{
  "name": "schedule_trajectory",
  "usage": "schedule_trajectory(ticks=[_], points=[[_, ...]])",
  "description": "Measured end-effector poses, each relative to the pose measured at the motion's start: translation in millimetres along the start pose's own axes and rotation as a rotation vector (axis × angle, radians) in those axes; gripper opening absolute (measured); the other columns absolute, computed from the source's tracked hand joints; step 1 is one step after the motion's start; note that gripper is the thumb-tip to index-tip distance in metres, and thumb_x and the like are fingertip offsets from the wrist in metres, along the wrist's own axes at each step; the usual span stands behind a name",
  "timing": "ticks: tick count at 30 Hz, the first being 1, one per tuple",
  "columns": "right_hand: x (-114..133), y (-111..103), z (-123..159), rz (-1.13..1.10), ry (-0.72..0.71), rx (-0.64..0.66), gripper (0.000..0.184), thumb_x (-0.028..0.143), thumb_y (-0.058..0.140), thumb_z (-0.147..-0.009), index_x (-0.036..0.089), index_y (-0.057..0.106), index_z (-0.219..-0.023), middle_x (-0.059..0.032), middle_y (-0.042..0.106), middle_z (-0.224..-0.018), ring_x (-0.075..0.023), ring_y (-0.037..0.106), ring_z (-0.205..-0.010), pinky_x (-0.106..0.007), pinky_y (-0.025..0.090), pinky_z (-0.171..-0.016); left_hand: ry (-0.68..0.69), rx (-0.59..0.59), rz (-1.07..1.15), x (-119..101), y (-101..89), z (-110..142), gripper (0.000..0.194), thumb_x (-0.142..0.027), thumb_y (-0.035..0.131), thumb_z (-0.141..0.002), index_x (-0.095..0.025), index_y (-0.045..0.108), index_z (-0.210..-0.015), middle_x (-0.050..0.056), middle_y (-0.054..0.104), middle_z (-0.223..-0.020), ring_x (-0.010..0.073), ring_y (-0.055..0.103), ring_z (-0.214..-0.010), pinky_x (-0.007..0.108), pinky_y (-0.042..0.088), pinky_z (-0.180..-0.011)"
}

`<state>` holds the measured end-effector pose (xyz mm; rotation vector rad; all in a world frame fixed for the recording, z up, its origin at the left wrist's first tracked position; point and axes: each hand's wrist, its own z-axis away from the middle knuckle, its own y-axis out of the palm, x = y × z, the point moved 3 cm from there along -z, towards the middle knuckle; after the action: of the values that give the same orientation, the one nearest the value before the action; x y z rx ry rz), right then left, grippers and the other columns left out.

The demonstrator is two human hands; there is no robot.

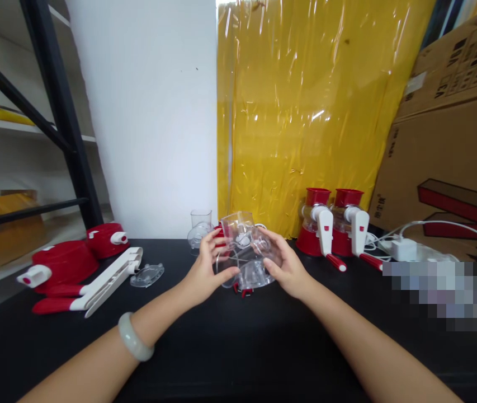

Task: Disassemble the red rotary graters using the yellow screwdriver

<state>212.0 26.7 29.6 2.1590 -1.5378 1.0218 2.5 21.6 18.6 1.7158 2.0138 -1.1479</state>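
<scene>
Between my two hands is a clear plastic grater housing (246, 254), held above the black table. My left hand (208, 267) grips its left side, with the thumb in front and the fingers raised behind. On the right side, my right hand (285, 263) holds it with thumb and fingers. Red parts (243, 291) show just below the housing, and more red shows behind it. A second clear housing (199, 230) stands behind my left hand. A clear plastic disc (147, 275) lies on the table further left.
Red bases (64, 263) and white crank handles with red grips (106, 280) lie at the left. Two assembled red-and-white rotary graters (314, 224) stand at the right back. White cables and a plug (404, 249) lie beside a large cardboard box (443, 145). Yellow plastic sheeting (305, 112) hangs behind.
</scene>
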Motion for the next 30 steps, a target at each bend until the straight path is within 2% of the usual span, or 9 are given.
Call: schedule_trajectory(ticks=[2,5,7,9,12,16,19,23,30], points=[[1.6,1.4,0.6,-0.044,0.010,0.011,0.059,0.040,0.063,-0.085,0.028,0.041,-0.138,-0.0118,0.044,-0.145,-0.0249,0.049,-0.129,-0.045,0.042,-0.107,-0.098,0.073,0.161,9.3,4.0,0.5,0.083,-0.041,0.070,-0.079,-0.028,0.017,-0.141,0.020,0.048,-0.136,0.0308,0.056,-0.121,0.052,0.052,-0.094],[2.0,2.8,1.4,-0.122,0.021,0.045,0.060,0.036,0.065,-0.085,0.031,0.039,-0.138,-0.0104,0.046,-0.141,-0.0230,0.053,-0.125,-0.045,0.042,-0.106,-0.205,0.194,0.306,13.8,7.8,2.3,0.074,-0.040,0.076,-0.072,-0.027,0.034,-0.133,0.017,0.053,-0.134,0.0310,0.052,-0.126,0.055,0.045,-0.101],[0.4,3.3,1.4,-0.154,0.027,0.067,0.060,0.035,0.065,-0.085,0.032,0.038,-0.138,-0.0096,0.048,-0.139,-0.0224,0.054,-0.123,-0.045,0.042,-0.106,-0.277,0.214,0.367,13.0,8.2,2.9,0.074,-0.036,0.080,-0.068,-0.026,0.041,-0.129,0.016,0.056,-0.130,0.0308,0.053,-0.125,0.056,0.043,-0.103],[-2.5,2.6,0.8,-0.144,0.037,0.058,0.060,0.036,0.065,-0.085,0.032,0.038,-0.138,-0.0099,0.049,-0.137,-0.0222,0.055,-0.121,-0.045,0.042,-0.106,-0.355,0.187,0.409,11.5,8.1,2.5,0.074,-0.032,0.083,-0.064,-0.023,0.045,-0.126,0.016,0.060,-0.126,0.0306,0.056,-0.121,0.056,0.042,-0.104],[-7.4,-0.8,-0.9,-0.098,0.056,0.010,0.062,0.040,0.065,-0.084,0.031,0.038,-0.139,-0.0107,0.050,-0.135,-0.0227,0.056,-0.119,-0.046,0.042,-0.105,-0.424,0.084,0.447,9.4,8.0,0.6,0.069,-0.028,0.086,-0.059,-0.019,0.053,-0.118,0.016,0.060,-0.126,0.0307,0.056,-0.122,0.053,0.040,-0.106],[-11.4,-4.0,-2.4,-0.015,0.067,0.030,0.072,0.046,0.066,-0.082,0.031,0.031,-0.143,-0.0124,0.048,-0.134,-0.0244,0.053,-0.121,-0.048,0.042,-0.104,-0.400,-0.109,0.430,6.1,6.0,-1.9,0.067,-0.025,0.087,-0.053,-0.018,0.055,-0.111,0.013,0.060,-0.128,0.0294,0.051,-0.127,0.050,0.037,-0.109],[-14.3,-5.1,-2.3,0.121,0.071,0.040,0.086,0.045,0.074,-0.074,0.029,0.027,-0.144,-0.0134,0.047,-0.134,-0.0258,0.049,-0.125,-0.049,0.040,-0.105,-0.363,-0.200,0.373,3.3,3.6,-2.8,0.068,-0.024,0.087,-0.052,-0.017,0.053,-0.111,0.013,0.057,-0.131,0.0288,0.052,-0.127,0.050,0.037,-0.110],[-19.7,-4.2,-1.7,0.214,0.085,0.040,0.096,0.042,0.079,-0.069,0.027,0.023,-0.145,-0.0140,0.048,-0.132,-0.0261,0.048,-0.126,-0.049,0.044,-0.102,-0.340,-0.256,0.344,3.2,1.1,-3.5,0.068,-0.024,0.086,-0.053,-0.017,0.050,-0.111,0.013,0.057,-0.131,0.0289,0.051,-0.127,0.050,0.038,-0.110],[-18.5,-3.2,-2.8,0.253,0.040,-0.024,0.087,0.035,0.080,-0.068,0.025,0.031,-0.139,-0.0105,0.054,-0.119,-0.0237,0.055,-0.115,-0.045,0.050,-0.097,-0.365,-0.213,0.364,13.3,3.8,-3.3,0.066,-0.023,0.084,-0.055,-0.020,0.048,-0.110,0.012,0.059,-0.128,0.0287,0.052,-0.126,0.052,0.040,-0.108]])
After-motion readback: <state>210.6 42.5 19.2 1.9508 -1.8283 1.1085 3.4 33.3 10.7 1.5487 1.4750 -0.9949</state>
